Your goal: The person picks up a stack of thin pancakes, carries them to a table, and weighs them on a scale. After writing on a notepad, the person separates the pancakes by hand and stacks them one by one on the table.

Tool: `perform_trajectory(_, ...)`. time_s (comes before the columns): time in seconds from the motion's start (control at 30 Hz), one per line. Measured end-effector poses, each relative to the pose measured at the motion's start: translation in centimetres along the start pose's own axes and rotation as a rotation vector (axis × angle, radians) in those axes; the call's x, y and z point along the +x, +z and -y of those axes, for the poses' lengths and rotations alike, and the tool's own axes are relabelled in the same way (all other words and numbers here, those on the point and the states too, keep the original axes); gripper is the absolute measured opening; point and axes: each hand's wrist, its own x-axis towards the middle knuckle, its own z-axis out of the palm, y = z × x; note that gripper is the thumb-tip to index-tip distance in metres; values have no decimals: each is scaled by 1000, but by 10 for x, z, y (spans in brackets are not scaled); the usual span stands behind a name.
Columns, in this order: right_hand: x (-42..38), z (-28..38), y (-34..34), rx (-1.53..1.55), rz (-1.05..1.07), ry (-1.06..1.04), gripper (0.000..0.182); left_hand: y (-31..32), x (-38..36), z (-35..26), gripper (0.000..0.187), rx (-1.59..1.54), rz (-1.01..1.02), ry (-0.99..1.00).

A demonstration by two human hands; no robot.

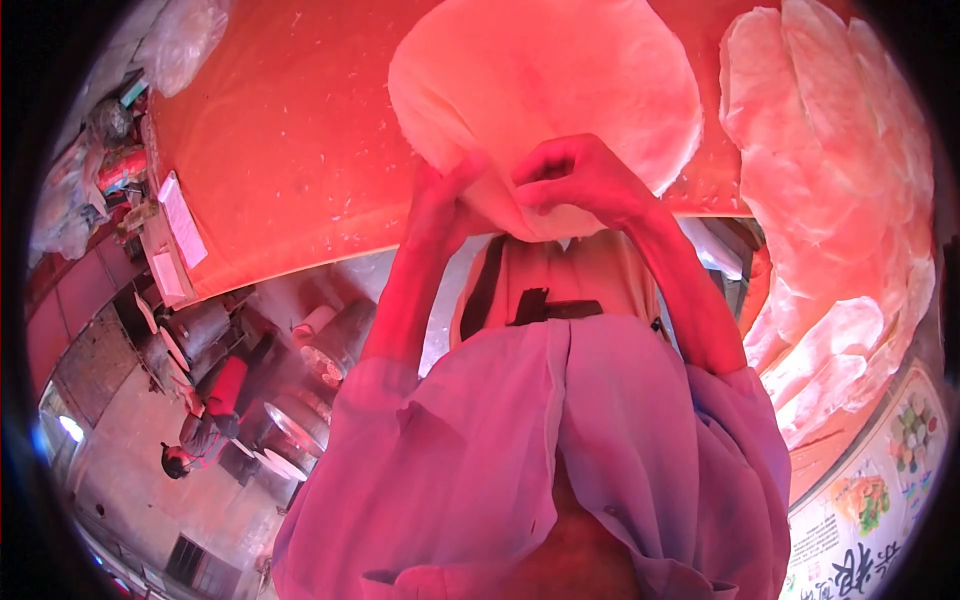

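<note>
A thin, pale round sheet (550, 75) lies on the red-lit table (290, 130), its near edge drawn up over the table's front edge. My left hand (455, 195) pinches the sheet's near edge on the left side. Close beside it, my right hand (575, 180) has its fingers curled and pressed together on the same edge. Between the two hands the sheet gathers into a fold that hangs toward my body. The fingertips of my left hand are partly hidden by the sheet.
Many overlapping pale sheets (830, 190) are piled at the right. Plastic bags (185, 40) and white strips (182, 220) lie at the left. Another person (205, 430) is in the room at lower left, near round containers (297, 425). A printed poster (870, 500) shows at lower right.
</note>
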Motion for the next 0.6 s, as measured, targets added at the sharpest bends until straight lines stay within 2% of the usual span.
perform_trajectory(0.17, 3, 1, 7, -95, -85, -97, 24, 1, 0, -1, 57, -22, -40, 4)
perform_trajectory(0.37, 6, -4, 10, -62, -122, -112, 24, -6, -1, 1, 62, -34, 2, -57)
perform_trajectory(0.6, 0, 3, 32, -307, -275, -223, 28, -1, -1, -1, 62, -52, -22, -27)
